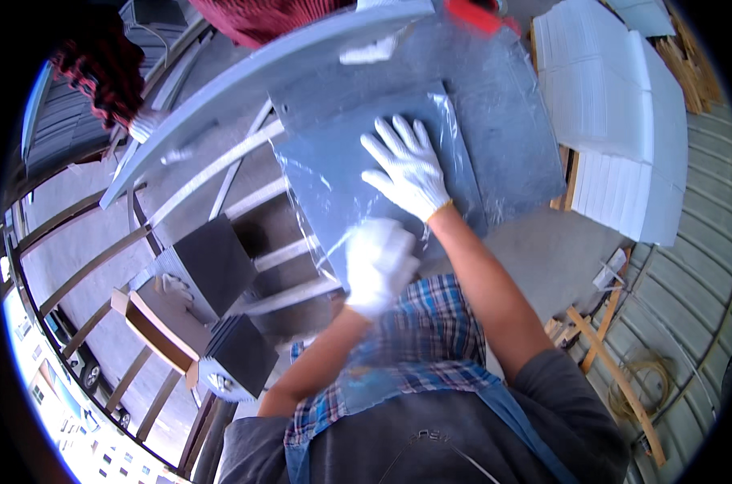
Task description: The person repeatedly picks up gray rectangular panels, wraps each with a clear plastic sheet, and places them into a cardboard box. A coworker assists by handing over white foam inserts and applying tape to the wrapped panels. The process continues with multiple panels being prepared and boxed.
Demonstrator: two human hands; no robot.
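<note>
A dark grey flat panel (333, 153), partly covered by clear plastic film, lies in front of me on a larger grey sheet (507, 129). My right hand (406, 165), in a white knit glove, rests flat on the panel with its fingers spread. Over the panel's near edge is my left hand (378, 262), also gloved in white; motion blurs its fingers, so whether it grips the film or the panel does not show. Wrinkled, shiny film shows along the panel's left and right edges.
Across the far side, a co-worker's gloved hand (145, 125) is at a long grey panel (253, 77). Stacks of dark panels (212, 262) and an open cardboard box (160, 331) are at left. White stacked sheets (600, 121) stand at right, with wooden strips (616, 379) below.
</note>
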